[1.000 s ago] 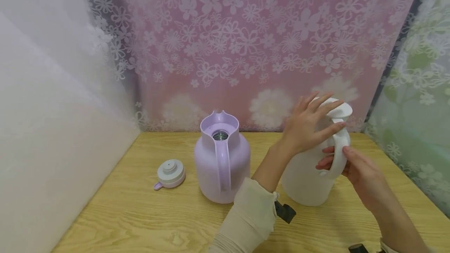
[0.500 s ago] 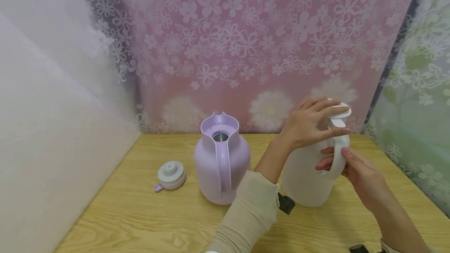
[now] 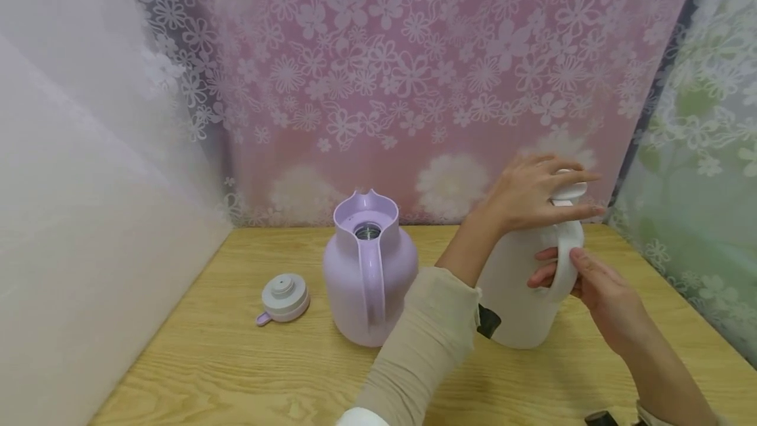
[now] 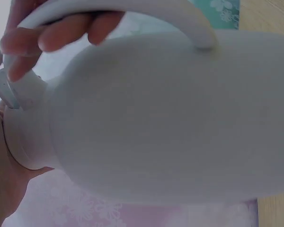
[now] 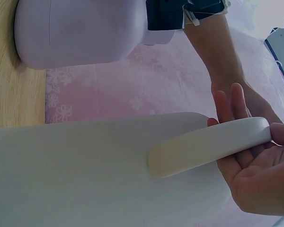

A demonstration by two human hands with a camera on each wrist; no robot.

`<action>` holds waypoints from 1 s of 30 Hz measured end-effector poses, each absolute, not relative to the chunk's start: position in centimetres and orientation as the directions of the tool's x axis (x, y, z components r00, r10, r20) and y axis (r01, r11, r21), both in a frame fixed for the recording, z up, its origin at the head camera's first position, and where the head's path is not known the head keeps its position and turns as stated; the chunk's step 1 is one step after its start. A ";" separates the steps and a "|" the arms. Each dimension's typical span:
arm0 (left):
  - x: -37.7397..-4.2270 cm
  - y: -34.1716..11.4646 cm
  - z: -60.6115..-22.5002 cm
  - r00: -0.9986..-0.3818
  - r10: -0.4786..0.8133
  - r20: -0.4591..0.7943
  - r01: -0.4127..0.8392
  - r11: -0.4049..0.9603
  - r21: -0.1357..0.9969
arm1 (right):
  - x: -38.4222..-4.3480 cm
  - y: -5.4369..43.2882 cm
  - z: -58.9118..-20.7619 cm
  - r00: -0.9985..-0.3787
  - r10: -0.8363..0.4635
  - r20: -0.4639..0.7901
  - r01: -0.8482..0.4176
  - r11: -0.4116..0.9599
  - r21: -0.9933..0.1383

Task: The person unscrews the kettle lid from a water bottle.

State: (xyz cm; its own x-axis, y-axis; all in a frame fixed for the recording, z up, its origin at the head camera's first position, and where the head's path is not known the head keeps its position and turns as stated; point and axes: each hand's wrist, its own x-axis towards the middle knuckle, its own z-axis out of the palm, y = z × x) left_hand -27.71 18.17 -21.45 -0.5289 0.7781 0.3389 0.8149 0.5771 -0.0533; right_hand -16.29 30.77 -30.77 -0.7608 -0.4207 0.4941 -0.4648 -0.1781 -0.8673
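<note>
A white jug [image 3: 520,294] stands on the right side of the table. My right hand [image 3: 609,301] holds its handle [image 3: 569,258], with fingers passing through the loop and the thumb on the outside. Over the top lies my left hand [image 3: 526,196], its fingers stretched across the white lid [image 3: 570,190] and its thumb straight. The palm covers much of that lid. In the left wrist view the jug's body [image 4: 161,113] fills the picture, and the right wrist view shows the handle [image 5: 213,146] resting in the right hand.
Left of the white jug stands a lavender vacuum jug [image 3: 349,281] with its mouth uncovered. A grey and lavender stopper lid [image 3: 285,300] lies farther left on the wooden table [image 3: 236,373]. Flowered curtains [image 3: 367,71] hang behind and at the right.
My left hand has turned and slid a little to the right over the lid, its fingers now reaching past the lid's edge. The right hand keeps its hold on the handle.
</note>
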 end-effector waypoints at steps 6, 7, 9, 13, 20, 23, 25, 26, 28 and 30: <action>-27.7 18.4 -21.4 -0.550 0.782 0.293 0.810 0.585 -0.042 | -16.2 30.9 -30.6 -0.763 -0.421 0.491 -0.466 -0.168 -0.869; -27.6 18.5 -21.4 -0.553 0.781 0.289 0.806 0.589 -0.049 | -16.2 30.9 -30.7 -0.764 -0.420 0.489 -0.464 -0.168 -0.869; -27.6 18.6 -21.5 -0.566 0.775 0.281 0.796 0.602 -0.058 | -16.1 30.9 -30.7 -0.768 -0.417 0.486 -0.463 -0.164 -0.871; -27.4 18.8 -21.4 -0.586 0.760 0.281 0.777 0.625 -0.072 | -16.0 30.9 -30.7 -0.773 -0.413 0.483 -0.473 -0.133 -0.871; -27.0 19.1 -21.2 -0.615 0.729 0.300 0.748 0.660 -0.070 | -15.9 31.1 -30.6 -0.783 -0.414 0.465 -0.474 -0.086 -0.876; -26.7 19.2 -21.2 -0.647 0.703 0.295 0.719 0.692 -0.073 | -15.9 31.1 -30.6 -0.791 -0.407 0.457 -0.473 -0.067 -0.879; -26.4 19.5 -21.2 -0.685 0.671 0.283 0.682 0.728 -0.075 | -16.0 31.0 -30.6 -0.796 -0.403 0.452 -0.469 -0.061 -0.881; -26.2 19.7 -21.2 -0.707 0.652 0.275 0.660 0.748 -0.077 | -16.0 30.9 -30.6 -0.799 -0.401 0.449 -0.467 -0.058 -0.883; -25.9 20.1 -21.2 -0.754 0.602 0.264 0.607 0.792 -0.072 | -16.0 30.9 -30.6 -0.801 -0.399 0.446 -0.465 -0.054 -0.884; -25.5 20.7 -21.2 -0.802 0.541 0.253 0.541 0.837 -0.075 | -16.0 30.8 -30.6 -0.800 -0.400 0.447 -0.467 -0.052 -0.883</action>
